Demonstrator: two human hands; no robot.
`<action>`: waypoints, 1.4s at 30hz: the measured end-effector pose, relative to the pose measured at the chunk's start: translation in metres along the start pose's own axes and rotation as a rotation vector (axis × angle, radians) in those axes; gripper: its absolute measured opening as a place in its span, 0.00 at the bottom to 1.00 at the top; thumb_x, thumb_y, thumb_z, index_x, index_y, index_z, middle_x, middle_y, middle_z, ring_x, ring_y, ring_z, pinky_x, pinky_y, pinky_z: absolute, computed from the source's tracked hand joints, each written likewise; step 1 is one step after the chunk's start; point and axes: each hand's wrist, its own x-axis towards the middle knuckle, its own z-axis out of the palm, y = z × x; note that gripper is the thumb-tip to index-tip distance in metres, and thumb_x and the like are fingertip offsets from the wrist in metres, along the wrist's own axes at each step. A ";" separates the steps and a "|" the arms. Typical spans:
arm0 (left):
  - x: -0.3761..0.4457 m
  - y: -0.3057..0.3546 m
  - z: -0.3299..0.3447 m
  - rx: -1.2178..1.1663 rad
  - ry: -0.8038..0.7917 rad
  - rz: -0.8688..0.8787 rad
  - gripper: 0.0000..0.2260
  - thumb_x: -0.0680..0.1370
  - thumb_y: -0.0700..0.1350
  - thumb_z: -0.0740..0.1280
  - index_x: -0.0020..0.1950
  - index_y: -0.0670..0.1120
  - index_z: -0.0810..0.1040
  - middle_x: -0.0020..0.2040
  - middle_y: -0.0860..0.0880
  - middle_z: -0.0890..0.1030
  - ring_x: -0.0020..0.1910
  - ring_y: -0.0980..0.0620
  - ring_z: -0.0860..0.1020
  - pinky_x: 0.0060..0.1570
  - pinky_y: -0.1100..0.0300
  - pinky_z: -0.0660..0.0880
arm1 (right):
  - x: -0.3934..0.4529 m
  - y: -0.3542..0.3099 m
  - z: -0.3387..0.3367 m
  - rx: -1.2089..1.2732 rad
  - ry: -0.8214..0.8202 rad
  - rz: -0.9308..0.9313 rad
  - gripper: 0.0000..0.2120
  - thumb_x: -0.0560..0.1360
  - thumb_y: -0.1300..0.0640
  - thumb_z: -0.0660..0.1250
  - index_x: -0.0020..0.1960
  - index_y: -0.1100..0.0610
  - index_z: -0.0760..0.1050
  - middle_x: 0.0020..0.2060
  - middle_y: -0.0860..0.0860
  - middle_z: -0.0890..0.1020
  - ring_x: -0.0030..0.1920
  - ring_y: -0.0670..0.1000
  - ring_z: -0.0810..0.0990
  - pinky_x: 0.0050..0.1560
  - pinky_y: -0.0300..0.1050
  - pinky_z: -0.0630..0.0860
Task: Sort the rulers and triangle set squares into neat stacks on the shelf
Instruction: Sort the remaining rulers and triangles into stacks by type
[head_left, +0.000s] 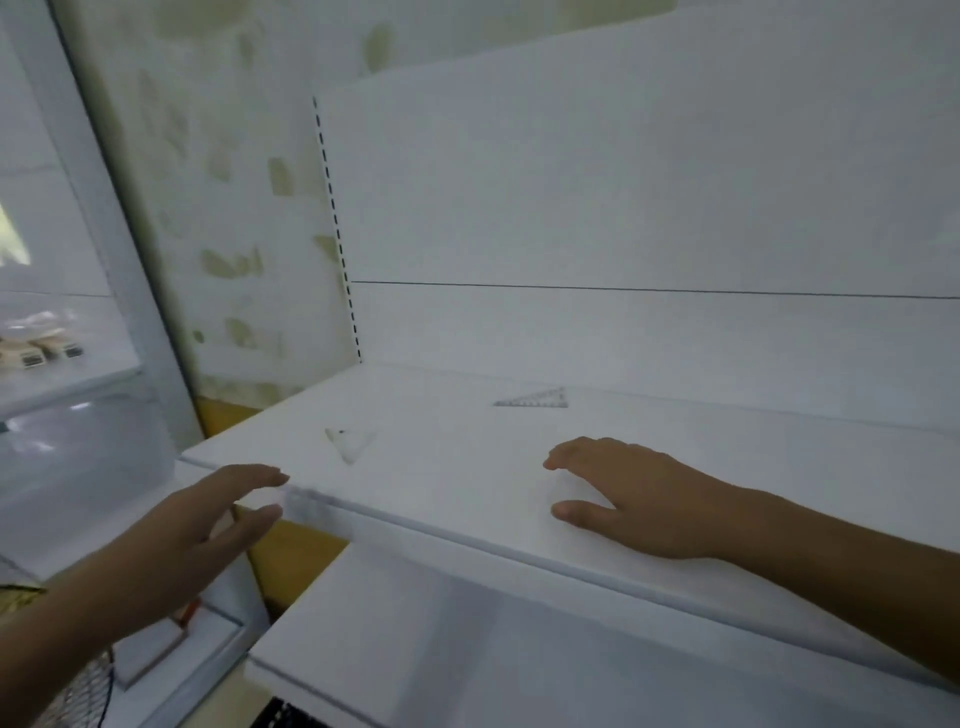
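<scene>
On the white metal shelf (467, 467), two clear plastic triangle set squares (535, 399) lie apart, unstacked; no rulers show. Both hands, right hand (623, 493) and left hand (208, 519), hover spread and empty. Gathering seems next.

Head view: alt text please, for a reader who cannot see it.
Two clear triangle set squares lie apart on a white shelf, one near the left, one farther back. The open right hand rests on the shelf; the open left hand reaches its front edge.
</scene>
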 end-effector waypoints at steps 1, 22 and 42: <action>0.003 -0.009 -0.003 -0.001 -0.007 -0.009 0.25 0.61 0.81 0.51 0.56 0.80 0.64 0.61 0.72 0.69 0.64 0.62 0.69 0.65 0.58 0.65 | 0.014 0.000 0.001 -0.021 0.000 0.003 0.27 0.77 0.35 0.51 0.73 0.44 0.58 0.72 0.38 0.61 0.69 0.42 0.62 0.69 0.40 0.60; 0.244 -0.087 0.047 0.008 -0.416 0.530 0.21 0.66 0.73 0.62 0.57 0.72 0.73 0.64 0.73 0.68 0.65 0.70 0.66 0.62 0.76 0.61 | 0.177 0.069 0.028 -0.053 -0.171 0.292 0.48 0.64 0.25 0.34 0.78 0.49 0.46 0.77 0.43 0.47 0.76 0.42 0.46 0.73 0.37 0.43; 0.136 -0.084 0.040 0.232 -0.526 0.944 0.41 0.65 0.80 0.42 0.73 0.64 0.41 0.74 0.66 0.38 0.74 0.67 0.45 0.70 0.70 0.54 | 0.057 -0.160 0.037 -0.091 -0.126 0.697 0.50 0.65 0.22 0.45 0.78 0.50 0.44 0.77 0.45 0.46 0.76 0.45 0.47 0.75 0.42 0.47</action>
